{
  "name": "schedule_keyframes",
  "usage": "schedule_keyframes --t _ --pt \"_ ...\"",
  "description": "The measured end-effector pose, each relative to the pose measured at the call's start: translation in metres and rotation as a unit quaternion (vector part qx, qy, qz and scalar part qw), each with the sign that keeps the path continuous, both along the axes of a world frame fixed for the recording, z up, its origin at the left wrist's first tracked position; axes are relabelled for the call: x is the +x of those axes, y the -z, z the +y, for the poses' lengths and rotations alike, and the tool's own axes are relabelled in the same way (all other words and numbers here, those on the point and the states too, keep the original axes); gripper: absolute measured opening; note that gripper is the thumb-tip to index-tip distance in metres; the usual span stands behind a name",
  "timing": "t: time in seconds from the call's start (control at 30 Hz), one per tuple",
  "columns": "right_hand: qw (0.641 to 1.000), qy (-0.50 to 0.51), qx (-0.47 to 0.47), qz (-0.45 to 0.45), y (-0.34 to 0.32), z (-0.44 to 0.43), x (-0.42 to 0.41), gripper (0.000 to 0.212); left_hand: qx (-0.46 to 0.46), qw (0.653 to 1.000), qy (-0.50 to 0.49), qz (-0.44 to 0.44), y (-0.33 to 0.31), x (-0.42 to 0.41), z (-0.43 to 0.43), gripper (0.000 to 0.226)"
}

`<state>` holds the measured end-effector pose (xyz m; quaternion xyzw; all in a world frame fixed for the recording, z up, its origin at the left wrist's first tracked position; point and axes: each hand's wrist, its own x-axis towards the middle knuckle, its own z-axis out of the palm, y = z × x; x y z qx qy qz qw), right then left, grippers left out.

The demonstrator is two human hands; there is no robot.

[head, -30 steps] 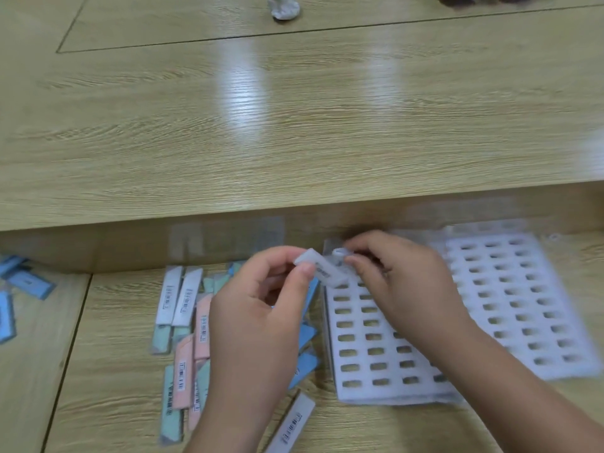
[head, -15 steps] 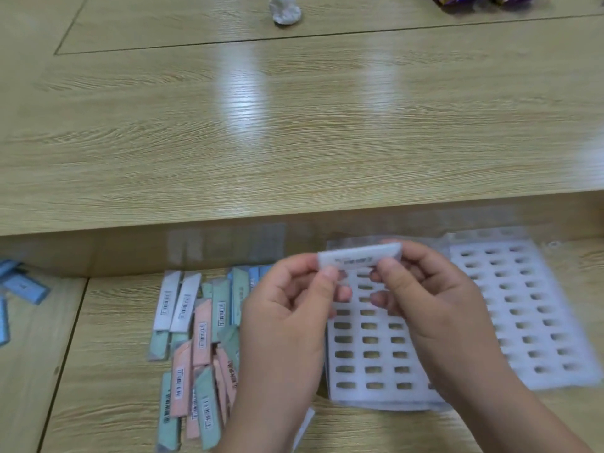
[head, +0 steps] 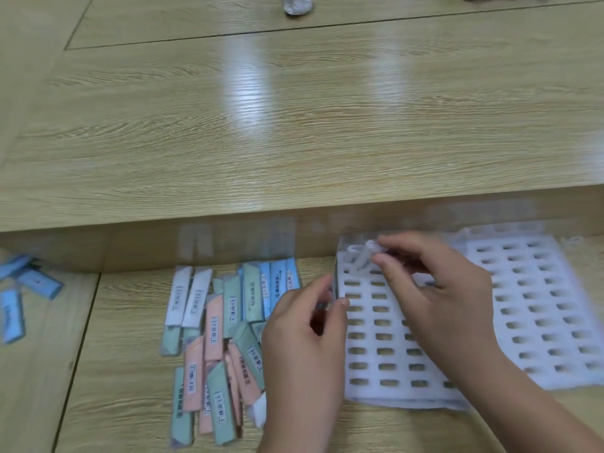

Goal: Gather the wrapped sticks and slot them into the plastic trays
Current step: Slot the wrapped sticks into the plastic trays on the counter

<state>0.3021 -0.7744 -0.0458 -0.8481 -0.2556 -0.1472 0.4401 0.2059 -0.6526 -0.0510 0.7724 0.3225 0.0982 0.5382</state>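
Over the far left corner of the left tray [head: 371,344], a white wrapped stick [head: 364,259], tilted, lower end down among the first slots; too blurred to tell whether seated in one. Pinched near its upper end between thumb and fingertips of the right hand [head: 438,289], forearm slanting across the tray's near right part. At the tray's left edge, the left hand [head: 304,341], fingers curled, thumb tip on the rim, something thin and dark standing between thumb and fingers; cannot tell what, nor whether gripped. Just left of the tray, running under the left hand, a loose pile of wrapped sticks [head: 214,325]: green, pink, blue and white, barcode labels up, many overlapping, most lying lengthwise away from the person. Just right of the tray, the right tray [head: 555,379], white, slotted, turned a little askew; meeting line hidden by the forearm. Well left of the tray, apart from the pile, a few blue sticks [head: 36,281] on the wooden table [head: 294,125]. Far beyond the tray, on the table's raised level, a crumpled white lump [head: 297,4].
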Motion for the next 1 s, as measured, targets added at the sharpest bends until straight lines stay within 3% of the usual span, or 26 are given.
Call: schedule_keyframes --t 0.73,1.0 --pt "0.996 -0.073 -0.027 -0.044 0.0 -0.009 0.007 0.014 -0.037 0.999 -0.028 0.0 0.003 -0.003 -0.01 0.031" --pt "0.989 -0.051 -0.122 -0.061 0.008 -0.01 0.004 0.016 -0.044 0.999 -0.005 0.008 0.0 -0.005 -0.011 0.031"
